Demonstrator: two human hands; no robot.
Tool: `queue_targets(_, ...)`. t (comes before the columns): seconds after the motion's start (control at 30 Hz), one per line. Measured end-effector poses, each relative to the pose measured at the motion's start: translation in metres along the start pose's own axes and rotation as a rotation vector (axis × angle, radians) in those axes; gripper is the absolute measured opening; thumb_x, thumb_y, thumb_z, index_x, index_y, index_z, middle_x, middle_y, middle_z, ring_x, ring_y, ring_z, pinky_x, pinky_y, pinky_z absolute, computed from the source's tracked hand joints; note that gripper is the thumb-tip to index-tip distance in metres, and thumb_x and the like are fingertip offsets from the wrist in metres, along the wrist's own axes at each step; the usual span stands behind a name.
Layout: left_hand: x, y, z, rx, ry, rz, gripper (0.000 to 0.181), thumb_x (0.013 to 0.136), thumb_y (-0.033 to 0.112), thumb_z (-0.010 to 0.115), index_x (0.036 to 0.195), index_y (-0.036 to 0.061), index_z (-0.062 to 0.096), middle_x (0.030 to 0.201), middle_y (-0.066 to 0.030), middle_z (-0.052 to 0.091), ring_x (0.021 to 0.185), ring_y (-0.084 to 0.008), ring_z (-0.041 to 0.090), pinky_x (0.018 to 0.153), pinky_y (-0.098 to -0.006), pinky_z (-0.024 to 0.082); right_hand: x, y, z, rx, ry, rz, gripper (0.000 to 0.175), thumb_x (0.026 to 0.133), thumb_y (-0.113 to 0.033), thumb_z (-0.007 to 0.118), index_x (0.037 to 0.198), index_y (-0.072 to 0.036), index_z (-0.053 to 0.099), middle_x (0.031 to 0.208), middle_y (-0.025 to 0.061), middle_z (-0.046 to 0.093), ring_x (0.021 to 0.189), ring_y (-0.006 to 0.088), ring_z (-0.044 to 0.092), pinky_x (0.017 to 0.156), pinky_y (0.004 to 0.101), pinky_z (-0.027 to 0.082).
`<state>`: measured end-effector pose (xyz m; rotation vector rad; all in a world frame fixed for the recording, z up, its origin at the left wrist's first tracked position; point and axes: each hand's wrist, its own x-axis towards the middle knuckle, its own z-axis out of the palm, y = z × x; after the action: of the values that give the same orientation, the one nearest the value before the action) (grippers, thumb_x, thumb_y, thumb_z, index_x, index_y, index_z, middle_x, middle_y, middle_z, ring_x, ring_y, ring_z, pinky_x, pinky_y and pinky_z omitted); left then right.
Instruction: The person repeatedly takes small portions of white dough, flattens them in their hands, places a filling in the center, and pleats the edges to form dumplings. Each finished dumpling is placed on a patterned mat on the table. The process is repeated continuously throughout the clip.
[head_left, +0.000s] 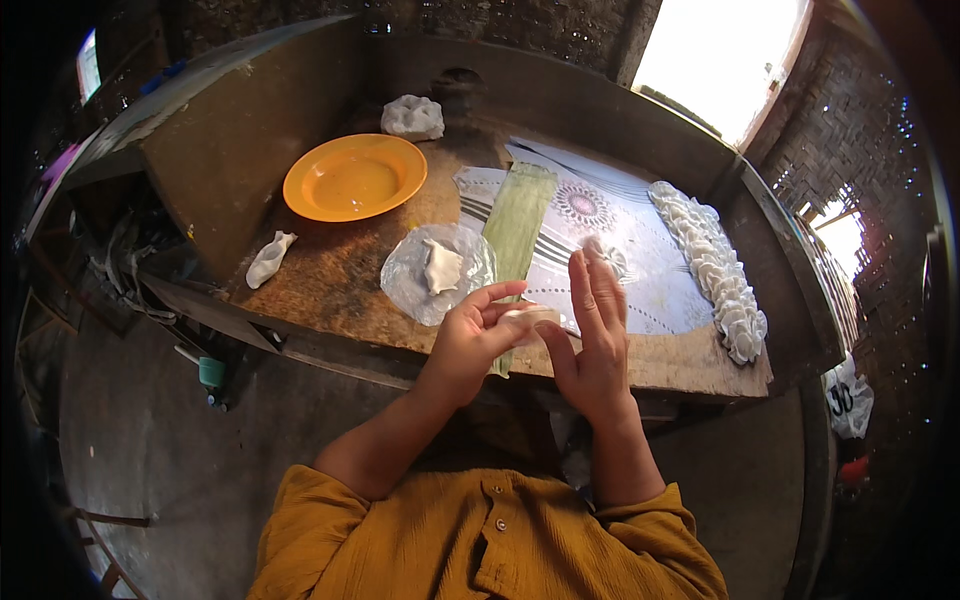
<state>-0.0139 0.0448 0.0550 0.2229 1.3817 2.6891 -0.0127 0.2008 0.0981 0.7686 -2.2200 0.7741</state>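
My left hand (471, 339) has its thumb and fingers around a small, pale piece of dough (538, 316), partly covered by the fingers. Beside it, my right hand (600, 341) has its fingers stretched up and its thumb close to the dough; whether the thumb touches is unclear. A torn lump of white dough (443, 267) lies on a round, clear plastic sheet (403, 279) left of my hands. Under and beyond my hands runs a pale green strip (519, 217), perhaps leaf. Behind my right fingertips sits a small white piece (616, 261), partly hidden.
An orange plate (300, 176) holding some liquid stands on the worn wooden tabletop (337, 281). Around it lie a large dough lump (412, 118) and a twisted dough piece (271, 259). A patterned sheet (637, 296) carries overlapping thin white rounds (705, 262). Raised boards (540, 82) border the table.
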Motion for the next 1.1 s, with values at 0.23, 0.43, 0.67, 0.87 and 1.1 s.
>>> queue_targets(0.23, 0.006, 0.003, -0.004, -0.246, 0.116, 0.029, 0.032, 0.093, 0.012, 0.049, 0.120, -0.0062, 0.049, 0.115, -0.0144, 0.059, 0.106, -0.0202, 0.058, 0.096, -0.0331, 0.046, -0.004, -0.021, 0.004, -0.231, -0.050, -0.070, 0.042, 0.077, -0.002, 0.056, 0.119, 0.004, 0.056, 0.148, 0.0264, 0.019, 0.137, 0.0501, 0.006, 0.111, 0.0513, 0.013)
queue_targets(0.43, 0.002, 0.005, 0.000, -0.258, 0.179, 0.054, 0.040, 0.097, 0.026, 0.045, 0.119, -0.0071, 0.050, 0.116, -0.0163, 0.058, 0.108, -0.0217, 0.058, 0.097, -0.0342, 0.045, -0.004, -0.026, 0.012, -0.223, -0.210, 0.019, 0.050, 0.075, -0.026, 0.070, 0.117, -0.002, 0.057, 0.151, 0.0180, 0.018, 0.139, 0.0472, 0.000, 0.106, 0.0615, 0.009)
queue_targets(0.67, 0.000, 0.009, 0.000, -0.239, 0.208, 0.027, 0.051, 0.098, 0.035, 0.039, 0.121, -0.0091, 0.048, 0.118, -0.0175, 0.057, 0.110, -0.0224, 0.057, 0.097, -0.0335, 0.044, -0.001, -0.025, 0.019, -0.277, -0.226, -0.033, 0.058, 0.077, -0.046, 0.064, 0.118, -0.005, 0.056, 0.151, 0.0139, 0.018, 0.139, 0.0444, -0.003, 0.107, 0.0605, -0.004)
queue_targets(0.87, -0.001, 0.010, 0.002, -0.282, 0.266, -0.003, 0.048, 0.097, 0.033, 0.045, 0.120, -0.0083, 0.049, 0.118, -0.0195, 0.056, 0.107, -0.0220, 0.056, 0.097, -0.0351, 0.044, -0.001, -0.026, 0.018, -0.302, -0.256, -0.021, 0.062, 0.079, -0.050, 0.059, 0.121, -0.005, 0.055, 0.151, 0.0113, 0.022, 0.140, 0.0419, 0.000, 0.107, 0.0597, -0.004)
queue_targets(1.1, -0.003, 0.019, -0.004, -0.382, 0.002, -0.047, 0.064, 0.096, 0.044, 0.036, 0.146, 0.0076, 0.016, 0.132, -0.0207, 0.047, 0.123, -0.0245, 0.044, 0.103, -0.0399, 0.031, 0.005, 0.001, 0.021, -0.275, -0.146, -0.057, 0.032, 0.081, -0.029, 0.067, 0.104, -0.007, 0.067, 0.149, 0.0139, 0.028, 0.140, 0.0417, 0.011, 0.109, 0.0573, 0.010)
